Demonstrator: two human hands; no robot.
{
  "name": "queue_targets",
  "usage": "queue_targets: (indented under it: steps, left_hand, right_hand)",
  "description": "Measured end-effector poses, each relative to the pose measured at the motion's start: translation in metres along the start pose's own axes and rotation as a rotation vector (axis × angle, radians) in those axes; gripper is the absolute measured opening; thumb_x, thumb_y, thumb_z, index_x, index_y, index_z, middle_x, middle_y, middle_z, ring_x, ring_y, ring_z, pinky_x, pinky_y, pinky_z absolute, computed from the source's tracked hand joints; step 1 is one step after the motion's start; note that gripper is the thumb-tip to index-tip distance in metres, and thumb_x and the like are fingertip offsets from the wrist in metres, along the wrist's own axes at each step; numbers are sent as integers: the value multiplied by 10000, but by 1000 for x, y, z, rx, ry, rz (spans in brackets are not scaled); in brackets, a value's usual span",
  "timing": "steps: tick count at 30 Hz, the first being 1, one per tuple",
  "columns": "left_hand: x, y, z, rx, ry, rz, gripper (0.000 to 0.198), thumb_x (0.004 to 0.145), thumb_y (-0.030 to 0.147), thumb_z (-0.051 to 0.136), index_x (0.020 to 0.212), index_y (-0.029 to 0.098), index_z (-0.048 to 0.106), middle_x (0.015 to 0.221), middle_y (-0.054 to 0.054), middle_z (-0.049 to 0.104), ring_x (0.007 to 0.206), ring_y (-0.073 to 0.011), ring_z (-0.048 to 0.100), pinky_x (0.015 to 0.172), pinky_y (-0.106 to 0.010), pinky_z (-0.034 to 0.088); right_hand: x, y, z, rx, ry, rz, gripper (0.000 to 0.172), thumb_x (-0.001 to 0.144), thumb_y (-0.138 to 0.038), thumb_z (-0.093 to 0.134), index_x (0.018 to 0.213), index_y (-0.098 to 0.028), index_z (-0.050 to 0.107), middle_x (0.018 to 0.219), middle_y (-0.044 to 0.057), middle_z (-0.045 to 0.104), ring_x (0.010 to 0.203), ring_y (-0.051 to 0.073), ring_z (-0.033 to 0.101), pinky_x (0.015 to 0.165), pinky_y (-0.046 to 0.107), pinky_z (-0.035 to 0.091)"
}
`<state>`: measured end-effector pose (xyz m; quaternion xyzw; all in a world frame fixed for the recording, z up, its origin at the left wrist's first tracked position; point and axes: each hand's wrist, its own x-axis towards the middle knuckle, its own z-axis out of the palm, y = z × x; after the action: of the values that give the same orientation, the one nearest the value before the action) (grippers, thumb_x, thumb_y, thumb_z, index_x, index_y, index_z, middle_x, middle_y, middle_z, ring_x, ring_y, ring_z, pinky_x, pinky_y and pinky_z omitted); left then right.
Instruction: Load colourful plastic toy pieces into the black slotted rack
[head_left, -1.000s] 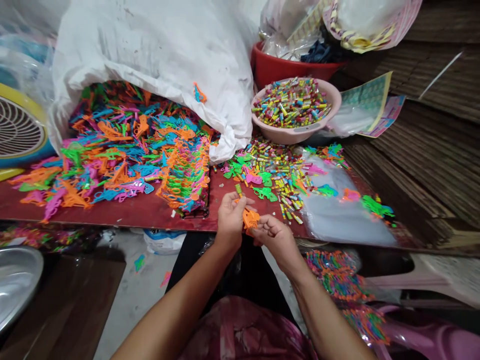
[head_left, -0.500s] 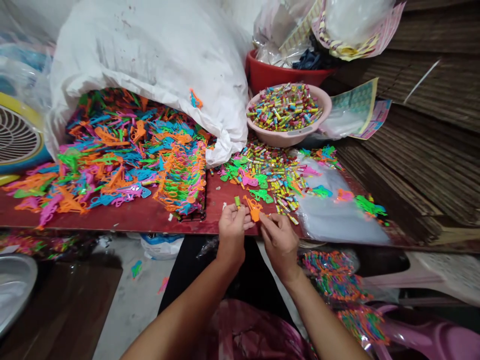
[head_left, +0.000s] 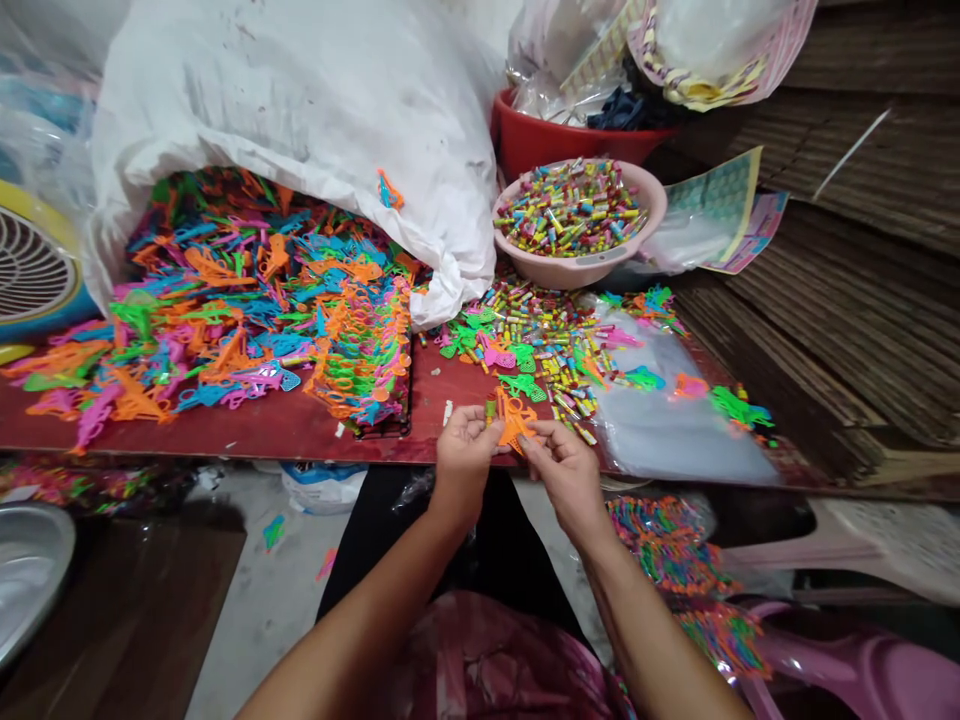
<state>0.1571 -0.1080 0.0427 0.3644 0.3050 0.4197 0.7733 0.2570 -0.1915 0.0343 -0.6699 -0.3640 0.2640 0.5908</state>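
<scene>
My left hand point(head_left: 463, 462) pinches a small yellow-green wrapped tube point(head_left: 490, 408) upright between thumb and fingers, just over the front edge of the red table. Between both hands is an orange plastic toy point(head_left: 514, 418) with a perforated wide end. The fingertips of my right hand point(head_left: 564, 470) grip its lower right side, while my left fingertips are close to or touching its left side. Behind the hands lie several green and pink plastic toys point(head_left: 496, 350) and a spread of loose wrapped tubes point(head_left: 559, 350).
A white sack point(head_left: 300, 90) spills colourful plastic toys point(head_left: 225, 290) at left. Beside them a dark rack point(head_left: 409, 390) holds a packed row. At the back stands a pink basin point(head_left: 577, 270) of tubes; clear plastic bags point(head_left: 660, 440) lie at right, near stacked cardboard point(head_left: 847, 330).
The orange toy has turned so its wide perforated end points down, and it is now closer to the tube. My right hand has shifted slightly, and the left fingers have curled in.
</scene>
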Motion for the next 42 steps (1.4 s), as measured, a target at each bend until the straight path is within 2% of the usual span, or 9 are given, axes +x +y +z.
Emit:
queue_targets:
  steps: [3, 8, 13, 20, 24, 34, 42]
  left_hand:
    - [-3, -1, -2, 21, 2, 13, 347, 679, 305, 777, 907, 155, 562, 760, 16, 659, 648, -88, 623, 651, -214, 504]
    - [-7, -3, -8, 125, 65, 58, 298, 688, 297, 768, 891, 156, 602, 693, 35, 622, 628, -87, 604, 627, -206, 476]
    - [-13, -5, -6, 159, 14, 115, 241, 713, 279, 757, 881, 156, 634, 739, 17, 649, 653, -92, 600, 641, -216, 483]
    - [-19, -6, -4, 201, -35, 141, 196, 748, 254, 743, 892, 166, 643, 779, -9, 705, 694, -127, 668, 682, -245, 527]
    - [-22, -5, -2, 157, -84, 119, 213, 760, 289, 744, 880, 168, 617, 761, -26, 733, 700, -168, 712, 700, -292, 564]
    - [-24, -5, -5, 264, -85, 195, 171, 798, 304, 726, 865, 184, 624, 763, -32, 744, 695, -175, 718, 664, -269, 549]
    - [-31, -2, -11, 580, -102, 407, 89, 858, 296, 661, 879, 213, 685, 811, -36, 724, 739, -172, 670, 687, -261, 480]
  right_hand:
    - [1, -2, -7, 37, -2, 21, 282, 828, -403, 699, 987, -175, 655, 622, -38, 601, 494, 92, 504, 504, 227, 396]
    - [0, -20, -11, 163, 146, -29, 322, 799, -388, 745, 1029, -200, 619, 680, -20, 669, 595, 137, 649, 604, 262, 514]
    - [-4, -35, -3, 197, 215, -108, 325, 777, -371, 771, 1016, -223, 608, 760, -14, 691, 628, 148, 694, 641, 282, 562]
    - [-15, -38, 7, 131, 283, -168, 266, 814, -351, 740, 1014, -233, 612, 734, -2, 695, 632, 169, 701, 638, 309, 588]
    - [-19, -34, 9, 76, 298, -183, 255, 824, -369, 724, 1014, -237, 616, 809, 20, 705, 667, 181, 706, 657, 329, 595]
    - [-21, -23, 8, -60, 317, -248, 243, 837, -400, 693, 1018, -242, 659, 882, 50, 720, 729, 198, 686, 704, 354, 562]
    - [-27, -27, 5, -128, 292, -326, 153, 861, -325, 681, 992, -255, 644, 866, 36, 716, 734, 193, 685, 730, 359, 559]
